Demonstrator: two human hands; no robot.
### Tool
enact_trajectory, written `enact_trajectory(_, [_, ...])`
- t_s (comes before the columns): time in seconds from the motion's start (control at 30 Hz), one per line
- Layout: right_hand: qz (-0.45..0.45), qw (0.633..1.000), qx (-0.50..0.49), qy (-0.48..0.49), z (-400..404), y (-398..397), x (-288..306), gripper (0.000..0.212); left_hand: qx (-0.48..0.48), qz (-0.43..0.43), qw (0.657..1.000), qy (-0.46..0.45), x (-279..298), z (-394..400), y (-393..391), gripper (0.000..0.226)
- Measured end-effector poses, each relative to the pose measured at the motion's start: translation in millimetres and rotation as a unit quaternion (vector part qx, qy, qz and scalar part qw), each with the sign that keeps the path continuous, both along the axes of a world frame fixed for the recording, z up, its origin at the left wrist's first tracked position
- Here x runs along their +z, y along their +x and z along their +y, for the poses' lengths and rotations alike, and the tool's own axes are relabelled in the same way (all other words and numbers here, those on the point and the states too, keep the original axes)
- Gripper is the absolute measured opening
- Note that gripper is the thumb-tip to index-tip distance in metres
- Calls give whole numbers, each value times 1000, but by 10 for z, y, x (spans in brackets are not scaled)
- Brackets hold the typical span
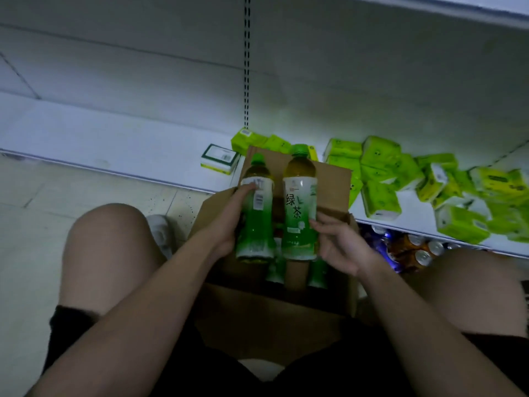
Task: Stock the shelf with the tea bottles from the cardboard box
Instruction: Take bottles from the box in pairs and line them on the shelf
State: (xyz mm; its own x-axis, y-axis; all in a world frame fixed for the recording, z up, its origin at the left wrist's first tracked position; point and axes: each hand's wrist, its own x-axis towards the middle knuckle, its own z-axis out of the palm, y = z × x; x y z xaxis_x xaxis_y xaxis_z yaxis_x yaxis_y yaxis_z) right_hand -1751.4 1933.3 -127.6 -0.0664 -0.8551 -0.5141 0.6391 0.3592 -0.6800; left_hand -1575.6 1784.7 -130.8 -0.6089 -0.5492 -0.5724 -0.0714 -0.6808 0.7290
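Two full green tea bottles lifted over the cardboard box [329, 190], shelf [114, 138] at 12 o'clock; left grip [229, 222] wrapped round one bottle [256, 207], right grip [340, 245] pinching the other [300, 207]; rigid, weighty, slick labels, best held mid-body

A person crouches over an open box [332, 190] on the floor. The left hand [229, 222] grips one tea bottle [256, 207], and the right hand [339, 245] holds a second bottle [300, 204] just beside it, both above the box. More bottles [276, 272] stand inside. Beyond, the white shelf [114, 138] carries green packs [400, 173] scattered on its right part. Cans [415, 250] sit beneath it.
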Motion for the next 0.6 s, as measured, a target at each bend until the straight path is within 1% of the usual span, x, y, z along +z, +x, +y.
enact_trajectory(0.03, [-33, 999, 7, -24, 41, 72, 34, 46, -1, 17, 1000, 17, 4, 46, 20, 47])
enact_trajectory(0.07, [-46, 998, 11, -41, 54, 127, 71, 45, -5, 33, 999, 25, -1, 90, 32, 56])
enact_trajectory(0.1, [-41, 998, 6, -50, 51, 152, 105, 43, -7, 42, 999, 23, 28, 137, 39, 59])
enact_trajectory(0.17, [-13, 999, -12, -48, 26, 177, 172, 38, -9, 54, 999, 5, 103, 206, 50, 60])
enact_trajectory(0.23, [33, 999, -3, -40, 30, 198, 223, 38, -17, 64, 998, -4, 167, 244, 71, 58])
enact_trajectory(0.3, [94, 995, 10, -18, 64, 217, 237, 47, -29, 74, 997, -6, 191, 255, 99, 58])
enact_trajectory(0.37, [126, 992, 1, -7, 85, 222, 225, 61, -36, 79, 996, 5, 206, 257, 128, 64])
enact_trajectory(0.43, [145, 989, -20, -18, 75, 234, 220, 66, -37, 74, 996, 18, 213, 251, 154, 68])
enact_trajectory(0.53, [137, 988, -62, -31, 40, 280, 198, 57, -36, 64, 997, 2, 227, 241, 200, 75])
enact_trajectory(0.6, [131, 987, -84, -28, 47, 300, 163, 56, -32, 81, 996, -7, 232, 242, 226, 76])
